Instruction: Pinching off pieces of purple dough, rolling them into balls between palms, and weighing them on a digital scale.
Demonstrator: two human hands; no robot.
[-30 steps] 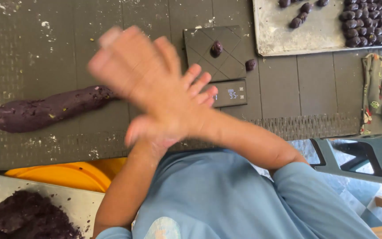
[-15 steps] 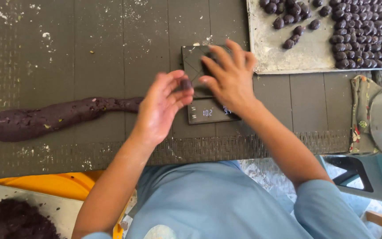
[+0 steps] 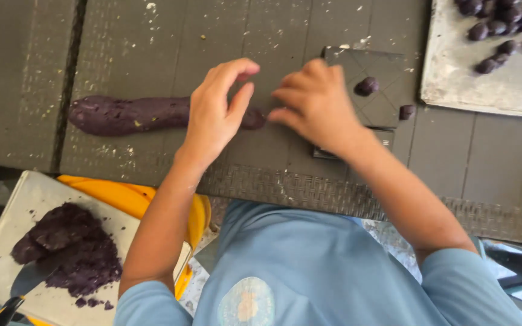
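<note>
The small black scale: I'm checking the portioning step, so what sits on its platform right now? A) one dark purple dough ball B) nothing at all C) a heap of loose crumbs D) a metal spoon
A: one dark purple dough ball sits on the small black scale, and a second piece lies at its right edge, just beyond the right hand.

Both forearms reach forward, bare below short blue sleeves. Left hand [image 3: 215, 115] palm down, wrist slightly bent, thumb and index finger curled toward each other in a pinch. Right hand [image 3: 315, 102] beside it, knuckles up, fingers bent down and pointing left; its fingertips seem closed together, partly hidden.
</note>
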